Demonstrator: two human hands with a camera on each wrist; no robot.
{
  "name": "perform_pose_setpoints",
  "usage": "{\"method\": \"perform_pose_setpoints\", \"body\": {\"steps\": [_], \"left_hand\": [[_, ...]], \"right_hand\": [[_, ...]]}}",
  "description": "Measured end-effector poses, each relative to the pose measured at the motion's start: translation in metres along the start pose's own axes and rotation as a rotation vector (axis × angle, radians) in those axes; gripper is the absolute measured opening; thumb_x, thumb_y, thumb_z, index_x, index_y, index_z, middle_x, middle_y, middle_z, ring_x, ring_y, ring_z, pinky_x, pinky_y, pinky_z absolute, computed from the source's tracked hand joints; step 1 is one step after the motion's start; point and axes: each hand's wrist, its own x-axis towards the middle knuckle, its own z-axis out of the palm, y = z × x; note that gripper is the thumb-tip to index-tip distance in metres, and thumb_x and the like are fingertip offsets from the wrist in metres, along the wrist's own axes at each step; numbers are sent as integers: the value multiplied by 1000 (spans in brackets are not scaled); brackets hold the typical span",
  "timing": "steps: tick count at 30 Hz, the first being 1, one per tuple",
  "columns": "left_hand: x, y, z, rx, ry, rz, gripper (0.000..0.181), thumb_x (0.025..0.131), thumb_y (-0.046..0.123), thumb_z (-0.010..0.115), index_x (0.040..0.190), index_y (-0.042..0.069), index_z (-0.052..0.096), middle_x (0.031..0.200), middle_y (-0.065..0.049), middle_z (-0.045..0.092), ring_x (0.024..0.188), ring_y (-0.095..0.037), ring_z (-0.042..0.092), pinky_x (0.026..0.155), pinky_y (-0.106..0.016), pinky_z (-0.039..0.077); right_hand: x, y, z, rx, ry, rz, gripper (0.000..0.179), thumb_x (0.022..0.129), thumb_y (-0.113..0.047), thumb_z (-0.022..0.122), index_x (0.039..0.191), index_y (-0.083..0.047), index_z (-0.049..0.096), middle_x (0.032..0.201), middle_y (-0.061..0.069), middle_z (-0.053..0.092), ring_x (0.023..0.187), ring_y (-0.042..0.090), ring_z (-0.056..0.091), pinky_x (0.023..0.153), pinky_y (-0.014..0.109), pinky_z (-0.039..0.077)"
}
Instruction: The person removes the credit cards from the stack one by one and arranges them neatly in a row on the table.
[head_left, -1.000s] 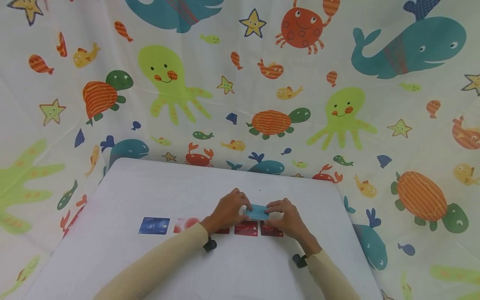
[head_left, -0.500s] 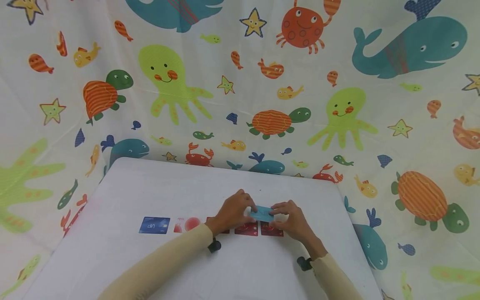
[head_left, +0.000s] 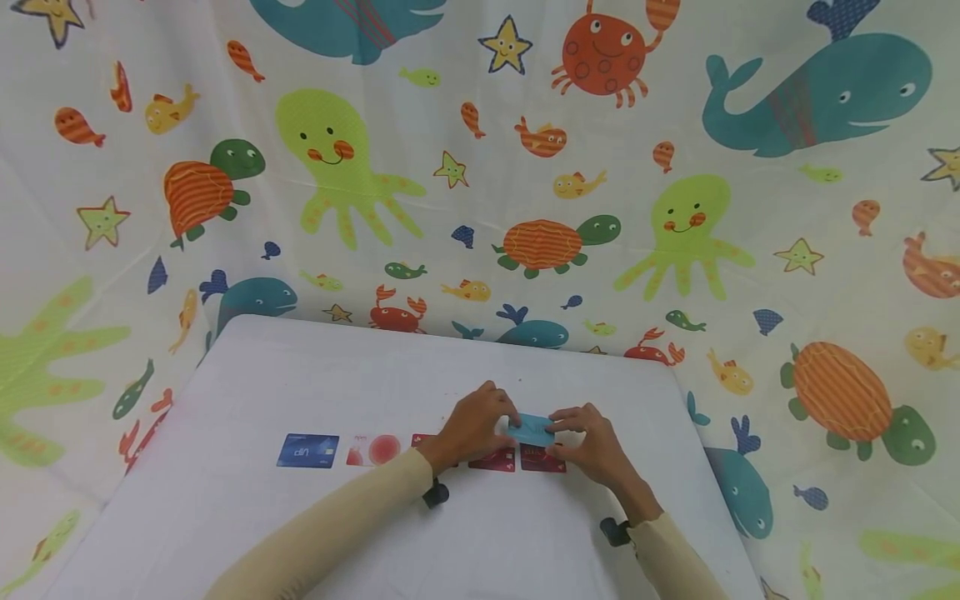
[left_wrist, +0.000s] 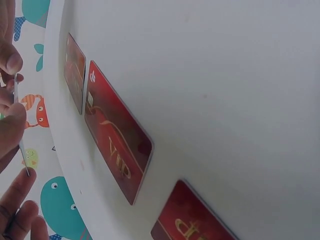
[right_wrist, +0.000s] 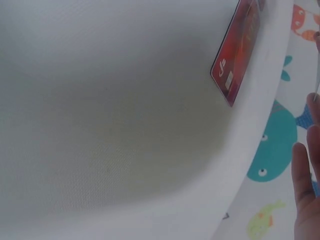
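Both hands pinch a light blue card (head_left: 531, 430) by its opposite ends, lifted over the table. My left hand (head_left: 474, 423) has its thumb and a finger on the card's left end; my right hand (head_left: 598, 447) grips the right end. In the left wrist view the card's thin edge (left_wrist: 23, 156) shows between the fingers. Just below the held card in the head view lie a red VIP card (head_left: 495, 462) and another red card (head_left: 543, 461). A third red card (head_left: 422, 439) is largely hidden behind the left hand and forearm.
Further left in the same row lie a blue VIP card (head_left: 308, 451) and a white card with pink prints (head_left: 385, 449). They rest on a white table (head_left: 330, 533). Behind it hangs a curtain (head_left: 420, 208) printed with sea animals.
Both hands have shifted slightly to the right and a little nearer, carrying the light blue card along. The cards on the table have stayed in place.
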Motion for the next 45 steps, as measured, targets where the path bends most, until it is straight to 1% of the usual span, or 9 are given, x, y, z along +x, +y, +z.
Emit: {"method": "perform_pose_setpoints", "body": {"steps": [6,9,16,22,25,29,32,38,45], "left_hand": [[1,4,3,7,12,6,33,85,44,90,113,27,84,119,6,78,107,-11,60,94,-23,58],[2,6,5,0,13,2,33,85,44,90,113,28,84,120,7,78,106,-10,60,94,-22,58],[5,12,9,11,-5,-4,31,86,43,89,113,27,84,119,5,77,107,-12,60,91,-24,58],[6,16,12,-13,-17,-1,30,87,42,89,113,27,84,120,5,77,108,-11,59,92,-24,57],[7,18,14,-13,-11,16,31,87,42,89,113,27,84,120,5,77,106,-11,59,92,-23,58],[9,21,15,5,9,46,31,86,43,90,112,27,84,119,5,78,104,-11,60,91,-22,58],[10,23,17,14,11,49,31,86,43,90,112,27,84,119,5,78,104,-11,61,91,-22,58],[12,26,20,11,-13,39,32,87,45,88,113,27,84,121,5,78,106,-11,60,93,-21,57],[15,28,26,10,5,57,31,87,44,89,112,28,84,118,7,78,103,-9,60,90,-18,56]], "right_hand": [[-3,5,-3,2,11,-1,31,83,-22,94,112,-25,84,127,-4,76,112,17,60,91,48,59],[-5,6,-4,7,19,-2,32,82,-21,94,112,-25,84,127,-3,75,113,19,60,90,49,59],[-10,9,-8,9,24,4,33,83,-22,93,114,-24,84,128,-2,75,114,21,60,92,52,58],[-15,14,-10,24,27,8,33,83,-20,93,114,-23,84,129,-1,75,115,22,61,93,57,58],[-17,16,-11,13,32,8,34,83,-19,93,116,-23,83,129,-1,75,116,22,61,93,56,58],[-20,16,-13,-17,39,18,34,84,-20,93,116,-23,83,128,-2,75,116,21,61,92,49,58],[-22,17,-14,-24,42,30,33,84,-19,92,116,-24,83,129,-2,75,116,21,61,92,47,58],[-26,22,-15,-15,55,36,35,83,-18,93,116,-24,83,128,-2,75,116,21,61,93,51,58],[-29,25,-19,-19,65,13,35,83,-16,93,116,-23,83,129,-1,76,115,21,61,93,52,60]]}}
